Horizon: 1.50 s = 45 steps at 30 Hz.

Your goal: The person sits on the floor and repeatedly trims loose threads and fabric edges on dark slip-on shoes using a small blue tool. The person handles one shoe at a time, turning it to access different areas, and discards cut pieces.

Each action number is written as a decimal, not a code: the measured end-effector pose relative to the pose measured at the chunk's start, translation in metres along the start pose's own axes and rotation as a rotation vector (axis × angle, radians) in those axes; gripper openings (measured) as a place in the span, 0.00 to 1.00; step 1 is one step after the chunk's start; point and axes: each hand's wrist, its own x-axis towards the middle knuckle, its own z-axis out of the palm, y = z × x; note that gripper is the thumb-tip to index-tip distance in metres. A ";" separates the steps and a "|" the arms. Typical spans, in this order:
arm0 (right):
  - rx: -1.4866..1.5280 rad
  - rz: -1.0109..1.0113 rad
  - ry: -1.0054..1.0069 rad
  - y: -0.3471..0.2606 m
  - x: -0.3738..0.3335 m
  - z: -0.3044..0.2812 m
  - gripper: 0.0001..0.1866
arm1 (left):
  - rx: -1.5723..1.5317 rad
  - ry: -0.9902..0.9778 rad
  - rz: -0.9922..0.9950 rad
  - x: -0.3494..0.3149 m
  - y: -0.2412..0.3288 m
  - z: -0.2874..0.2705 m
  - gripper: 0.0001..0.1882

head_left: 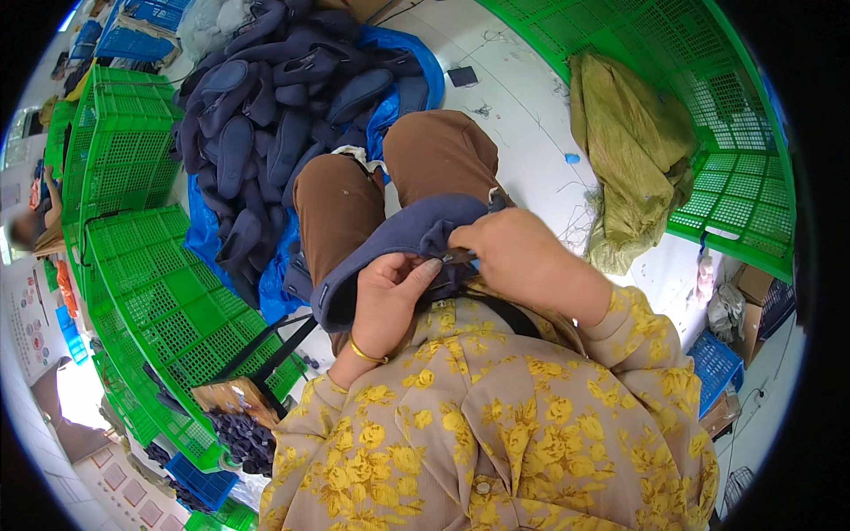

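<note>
A navy fabric slipper (376, 248) lies across my lap, its sole side running along the top of my brown-trousered thighs. My left hand (387, 296) is closed on the slipper's near edge, with the thumb pressed toward the fingers. At the other end of it, my right hand (524, 255) is closed, knuckles up. A small dark metal tool (458, 256) sticks out of its fingers toward the left thumb, against the slipper's edge. Most of the tool is hidden in the hand, so its exact kind does not show.
Ahead to the left, a large heap of navy slippers (235, 146) rests on a blue plastic sheet (431, 64). Green mesh crates (168, 292) line the left side. On the right, an olive sack (624, 150) leans by another green crate (739, 190). Loose threads litter the white floor (522, 106).
</note>
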 end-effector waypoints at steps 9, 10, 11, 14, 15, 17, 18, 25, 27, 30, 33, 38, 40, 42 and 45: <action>0.333 -0.054 -0.126 0.029 0.014 -0.016 0.19 | -0.064 -0.086 -0.080 0.008 0.006 -0.008 0.06; 0.370 -0.060 -0.138 0.030 0.015 -0.017 0.19 | -0.062 -0.101 -0.076 0.009 0.005 -0.010 0.07; 0.406 -0.066 -0.151 0.032 0.016 -0.017 0.19 | -0.060 -0.116 -0.074 0.010 0.003 -0.011 0.07; 0.389 -0.056 -0.193 0.032 0.021 -0.018 0.20 | -0.105 -0.179 -0.083 0.014 0.000 -0.016 0.07; 0.402 -0.055 -0.192 0.032 0.021 -0.018 0.19 | -0.121 -0.174 -0.091 0.014 0.000 -0.015 0.06; 0.429 -0.054 -0.189 0.033 0.022 -0.016 0.19 | -0.152 -0.163 -0.106 0.014 0.001 -0.011 0.06; 0.415 -0.053 -0.183 0.033 0.023 -0.014 0.18 | -0.171 -0.148 -0.123 0.014 0.004 -0.008 0.06; 0.334 -0.025 -0.037 0.018 0.019 -0.012 0.11 | -0.229 -0.149 -0.112 0.015 0.002 -0.010 0.05; 0.250 0.028 0.019 0.007 0.017 -0.011 0.10 | -0.219 -0.154 -0.098 0.016 -0.003 -0.013 0.07; 0.078 0.072 0.070 -0.007 0.015 -0.004 0.11 | -0.200 -0.137 -0.081 0.015 -0.005 -0.014 0.06; 0.087 0.146 0.104 -0.013 0.017 0.007 0.15 | -0.193 -0.119 -0.091 0.016 -0.008 -0.014 0.06; 0.180 0.052 0.167 -0.013 0.021 0.020 0.24 | -0.204 -0.090 -0.095 0.015 -0.007 -0.013 0.06; 0.201 0.079 0.158 -0.013 0.020 0.003 0.22 | -0.202 -0.087 -0.092 0.015 -0.008 -0.013 0.06; 0.188 0.008 0.188 -0.018 0.019 -0.014 0.18 | -0.203 -0.088 -0.081 0.015 -0.012 -0.016 0.06; 0.163 -0.218 0.265 -0.023 0.016 -0.017 0.08 | -0.239 -0.124 -0.070 0.015 -0.014 -0.017 0.06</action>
